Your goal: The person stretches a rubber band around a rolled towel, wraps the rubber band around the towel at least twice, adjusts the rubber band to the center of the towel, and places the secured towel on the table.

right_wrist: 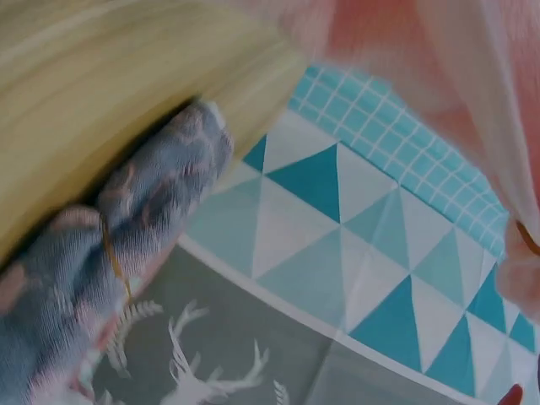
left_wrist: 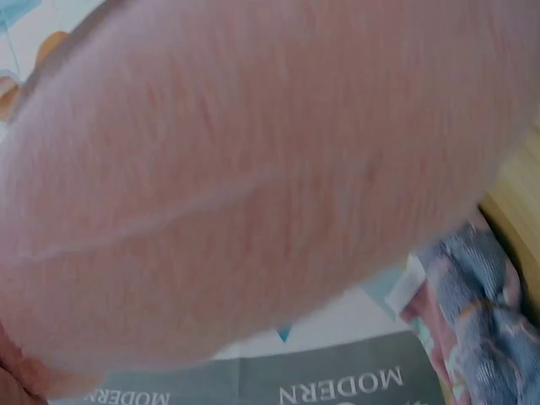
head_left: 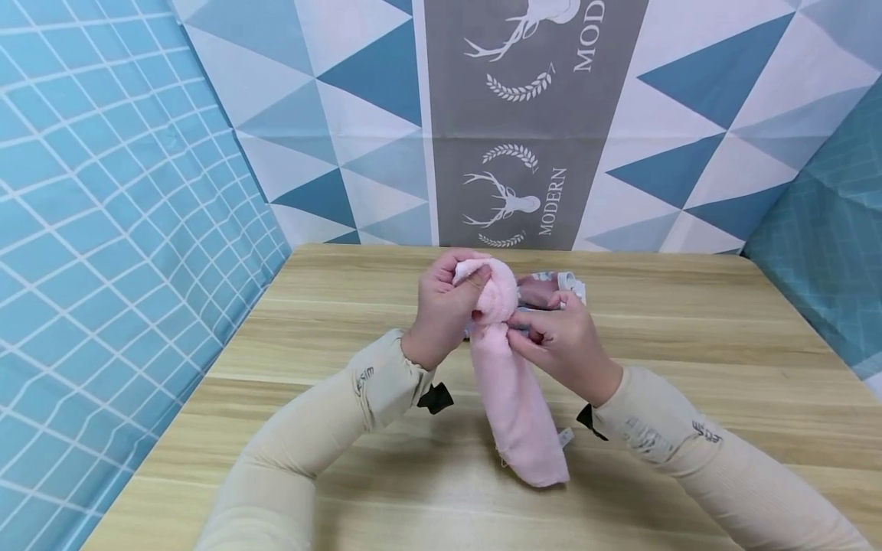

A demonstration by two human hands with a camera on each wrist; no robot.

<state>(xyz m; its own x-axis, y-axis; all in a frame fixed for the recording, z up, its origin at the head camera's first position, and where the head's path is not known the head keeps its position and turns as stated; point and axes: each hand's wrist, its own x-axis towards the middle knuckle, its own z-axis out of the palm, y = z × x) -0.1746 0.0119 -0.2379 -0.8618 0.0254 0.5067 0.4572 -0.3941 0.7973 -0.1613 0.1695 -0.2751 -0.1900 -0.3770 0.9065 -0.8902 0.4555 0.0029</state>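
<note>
A pink fluffy towel (head_left: 520, 413), rolled long and cinched narrow near its upper end, hangs between the hands over the table. My left hand (head_left: 441, 310) grips its bunched top, thumb across the front. At the cinched part, my right hand (head_left: 568, 340) pinches with thumb and forefinger. A thin brown band (right_wrist: 527, 239) shows by a finger at the edge of the right wrist view. Behind the hands lies a grey-blue and pink patterned towel (right_wrist: 160, 186), rolled, with a thin brown band (right_wrist: 111, 245) round its middle. The pink towel fills most of the left wrist view.
Everything is over a light wood table (head_left: 331, 337). A patterned cloth wall (head_left: 372, 130) with deer prints rises at its back edge, and a blue grid cloth (head_left: 124, 229) stands along the left. A small white tag (head_left: 566, 437) sticks out beside the pink towel's lower end.
</note>
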